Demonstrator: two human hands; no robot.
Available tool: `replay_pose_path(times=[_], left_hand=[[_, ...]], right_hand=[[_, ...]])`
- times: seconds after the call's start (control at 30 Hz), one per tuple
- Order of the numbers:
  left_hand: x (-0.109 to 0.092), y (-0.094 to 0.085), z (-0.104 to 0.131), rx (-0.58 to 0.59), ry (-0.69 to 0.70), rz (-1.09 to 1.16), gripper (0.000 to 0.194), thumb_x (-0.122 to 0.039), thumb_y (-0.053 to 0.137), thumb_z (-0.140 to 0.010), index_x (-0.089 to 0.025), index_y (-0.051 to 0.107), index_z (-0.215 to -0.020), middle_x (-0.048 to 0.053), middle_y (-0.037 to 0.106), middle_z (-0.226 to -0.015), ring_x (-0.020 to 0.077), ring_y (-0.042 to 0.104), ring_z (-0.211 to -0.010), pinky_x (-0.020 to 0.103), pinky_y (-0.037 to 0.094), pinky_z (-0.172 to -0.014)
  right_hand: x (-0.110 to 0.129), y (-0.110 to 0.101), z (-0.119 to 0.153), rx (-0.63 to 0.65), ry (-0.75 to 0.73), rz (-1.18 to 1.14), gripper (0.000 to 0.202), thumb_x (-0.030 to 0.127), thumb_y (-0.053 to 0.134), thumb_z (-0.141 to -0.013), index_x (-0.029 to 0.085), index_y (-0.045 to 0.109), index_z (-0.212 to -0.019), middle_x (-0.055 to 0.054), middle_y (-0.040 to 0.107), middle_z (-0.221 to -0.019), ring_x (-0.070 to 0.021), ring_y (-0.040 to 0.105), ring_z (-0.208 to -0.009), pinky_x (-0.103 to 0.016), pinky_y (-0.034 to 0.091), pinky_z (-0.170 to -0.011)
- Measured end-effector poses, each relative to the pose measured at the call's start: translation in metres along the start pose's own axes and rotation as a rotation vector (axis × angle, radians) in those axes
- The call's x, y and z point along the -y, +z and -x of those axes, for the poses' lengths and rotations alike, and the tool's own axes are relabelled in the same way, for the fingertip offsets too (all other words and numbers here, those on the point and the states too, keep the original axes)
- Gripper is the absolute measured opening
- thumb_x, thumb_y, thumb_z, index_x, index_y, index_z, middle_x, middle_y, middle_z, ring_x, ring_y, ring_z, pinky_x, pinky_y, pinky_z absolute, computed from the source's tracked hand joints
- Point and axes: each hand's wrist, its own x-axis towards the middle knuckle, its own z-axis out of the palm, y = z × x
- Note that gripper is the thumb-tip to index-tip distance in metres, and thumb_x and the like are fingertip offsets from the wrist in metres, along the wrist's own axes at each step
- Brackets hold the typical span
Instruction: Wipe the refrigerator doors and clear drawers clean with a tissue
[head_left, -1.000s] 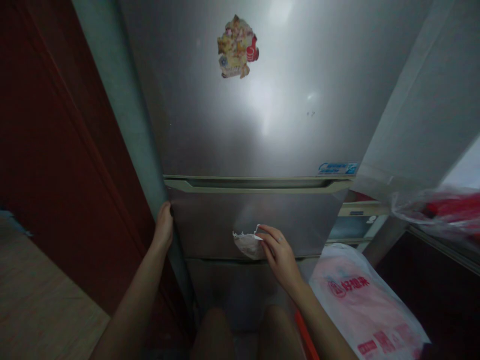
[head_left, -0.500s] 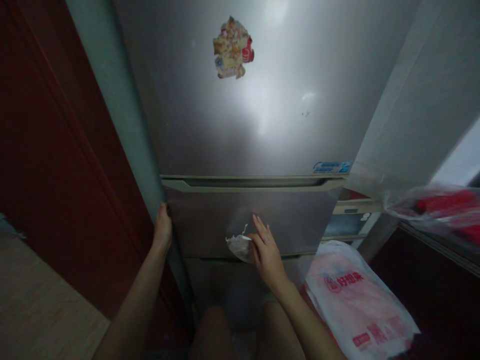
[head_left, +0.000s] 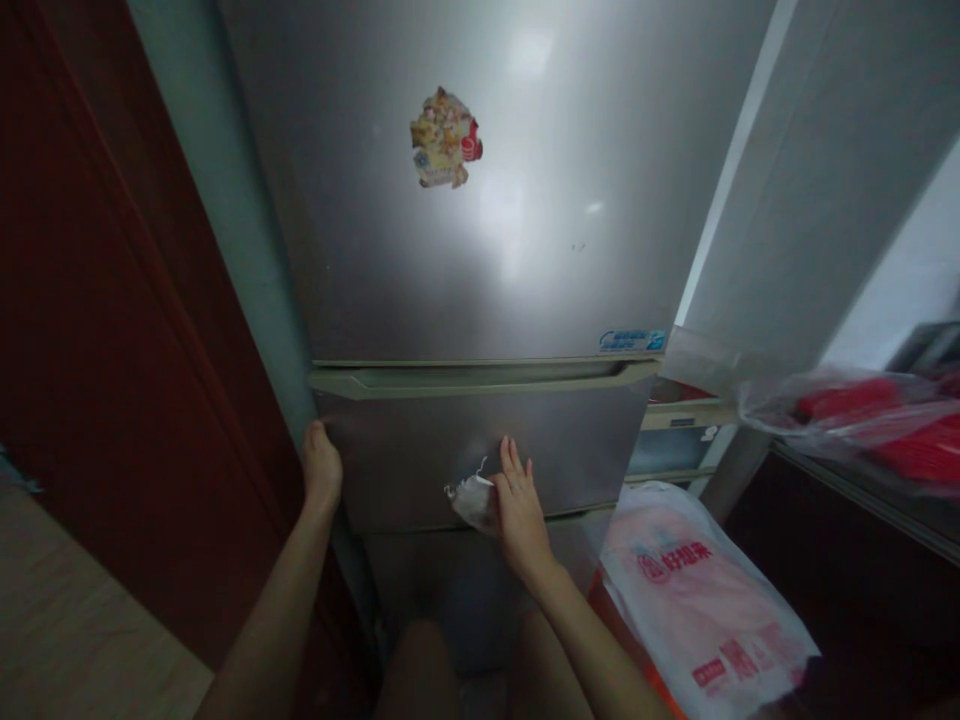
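Right hand (head_left: 521,515): fingers extended against fridge (head_left: 472,280), seemingly braced; whether pinching cannot be told | Torn paper scrap (head_left: 471,503): on middle panel, beside thumb | Left hand (head_left: 322,470): at fridge's left edge, apparently for support; fingertips hidden | Surface: upright, dull metal | Room: dim; white bag (head_left: 697,600) right

**Dim room, patchy glare, wide-lens stretch**

Scene dimly lit, cool grey cast. White glare spots and a vertical streak are thrown on the upper fridge (head_left: 337,150); a soft dark patch is cast below, left of the streak. Lower front left murky. Pale brightness is seen at the right edge. Detail is swallowed by shadow in the red door (head_left: 82,300). Sides stretched, verticals slanted. Floor (head_left: 82,620) smeared; bag (head_left: 712,600) print slightly soft.
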Motion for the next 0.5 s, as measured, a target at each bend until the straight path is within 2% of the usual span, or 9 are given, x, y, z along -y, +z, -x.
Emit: replay_pose_path(times=[0.1,0.2,0.37,0.43,0.5], left_hand=[[-0.010,-0.025,0.030,-0.014,0.040,-0.014,0.044,-0.055,0.033,-0.092,-0.019,0.057,-0.095,0.008,0.062,-0.103,0.0279,0.054,-0.115,0.043,0.035,-0.110],[-0.024,-0.054,0.066,0.029,0.062,-0.020,0.040,-0.050,0.033,-0.093,-0.020,0.057,-0.102,0.006,0.061,-0.104,0.0240,0.056,-0.105,0.038,0.041,-0.102],[-0.054,-0.091,0.117,0.063,-0.041,0.107,0.035,-0.044,0.037,-0.092,-0.019,0.057,-0.106,0.007,0.064,-0.104,0.0228,0.060,-0.097,0.035,0.049,-0.086],[-0.061,-0.105,0.134,0.053,-0.051,0.121,0.037,-0.047,0.040,-0.089,-0.019,0.059,-0.105,0.007,0.065,-0.104,0.0254,0.060,-0.099,0.038,0.049,-0.086],[-0.064,-0.122,0.151,0.052,-0.012,0.080,0.039,-0.051,0.041,-0.088,-0.020,0.060,-0.103,0.008,0.064,-0.107,0.0286,0.058,-0.106,0.044,0.044,-0.095]], right_hand=[[0.002,0.000,0.011,-0.024,-0.002,-0.019,0.026,0.009,0.036,-0.094,0.016,0.061,-0.091,-0.014,0.020,-0.159,-0.0236,0.007,-0.149,-0.062,0.022,-0.116],[0.009,-0.006,0.022,-0.077,-0.020,-0.033,0.024,0.011,0.037,-0.095,0.016,0.060,-0.092,-0.014,0.016,-0.160,-0.0243,0.008,-0.149,-0.062,0.023,-0.115],[0.021,-0.032,0.040,-0.091,-0.002,-0.104,0.020,0.014,0.038,-0.096,0.017,0.058,-0.096,-0.016,0.019,-0.159,-0.0238,0.014,-0.149,-0.063,0.023,-0.114],[0.026,-0.045,0.048,-0.077,0.022,-0.151,0.020,0.016,0.038,-0.096,0.017,0.058,-0.098,-0.016,0.021,-0.159,-0.0235,0.015,-0.149,-0.063,0.022,-0.115],[0.031,-0.058,0.057,-0.071,0.061,-0.201,0.019,0.018,0.039,-0.096,0.018,0.058,-0.099,-0.016,0.022,-0.159,-0.0236,0.016,-0.149,-0.062,0.023,-0.115]])
